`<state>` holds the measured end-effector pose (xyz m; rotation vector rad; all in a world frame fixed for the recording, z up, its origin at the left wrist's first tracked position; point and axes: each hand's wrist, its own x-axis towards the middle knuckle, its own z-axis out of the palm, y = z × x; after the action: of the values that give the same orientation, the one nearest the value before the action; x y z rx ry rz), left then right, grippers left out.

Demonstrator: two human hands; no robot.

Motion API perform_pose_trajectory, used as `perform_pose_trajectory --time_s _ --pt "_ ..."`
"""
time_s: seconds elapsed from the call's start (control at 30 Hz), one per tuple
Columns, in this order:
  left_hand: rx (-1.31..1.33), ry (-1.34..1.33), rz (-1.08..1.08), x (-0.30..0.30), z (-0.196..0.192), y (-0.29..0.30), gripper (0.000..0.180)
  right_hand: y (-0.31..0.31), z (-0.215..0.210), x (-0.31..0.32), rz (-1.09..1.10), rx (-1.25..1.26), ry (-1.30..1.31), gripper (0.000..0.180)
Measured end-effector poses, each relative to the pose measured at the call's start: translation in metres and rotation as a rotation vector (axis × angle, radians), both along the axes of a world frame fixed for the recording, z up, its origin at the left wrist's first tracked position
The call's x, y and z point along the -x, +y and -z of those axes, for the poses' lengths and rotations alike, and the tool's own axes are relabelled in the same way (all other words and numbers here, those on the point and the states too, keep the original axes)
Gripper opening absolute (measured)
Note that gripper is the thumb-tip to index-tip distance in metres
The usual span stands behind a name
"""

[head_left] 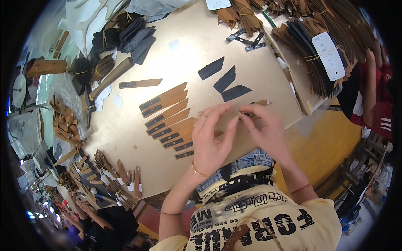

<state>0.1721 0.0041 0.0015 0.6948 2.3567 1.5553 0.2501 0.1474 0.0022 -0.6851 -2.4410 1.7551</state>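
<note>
Both hands meet over the near right part of the table. My right hand (268,127) has its thumb and fingertips drawn together on a small dark bit, too little of which shows to name. My left hand (209,140) is curled beside it, thumb tip close to the right thumb; what it pinches is hidden. Left of my hands lies a slanted row of brown leather strips (178,113), each with a dark metal-looking plate at one end. Just beyond my right fingers lies a brown strip end (263,102). Farther off are three black leather pieces (226,77).
A lone brown strip (140,83) lies beyond the row. Dark clips (247,40) sit at the far side. Bundled strips with a white tag (328,56) pile up at right. A wooden-handled hammer (111,77) and black bundles (136,39) lie at left. Other people work nearby.
</note>
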Motion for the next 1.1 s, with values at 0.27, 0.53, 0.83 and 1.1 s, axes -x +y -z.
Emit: perform_pose_trajectory --time_s 0.27,0.53,0.83,1.1 --pt "0.26 0.42 0.117 -0.01 0.025 0.005 0.026 0.023 -0.004 0.009 -0.029 0.183 -0.116 0.024" --pt "0.384 0.583 0.174 -0.029 0.033 0.005 0.049 0.017 -0.003 0.009 0.081 0.017 -0.025 0.026" --pt "0.485 0.734 0.245 -0.026 0.031 -0.005 0.05 0.021 -0.001 0.012 0.069 0.091 -0.009 0.03" --pt "0.601 0.816 0.32 -0.03 0.025 -0.007 0.041 0.019 0.0 0.01 0.108 0.083 -0.014 0.033"
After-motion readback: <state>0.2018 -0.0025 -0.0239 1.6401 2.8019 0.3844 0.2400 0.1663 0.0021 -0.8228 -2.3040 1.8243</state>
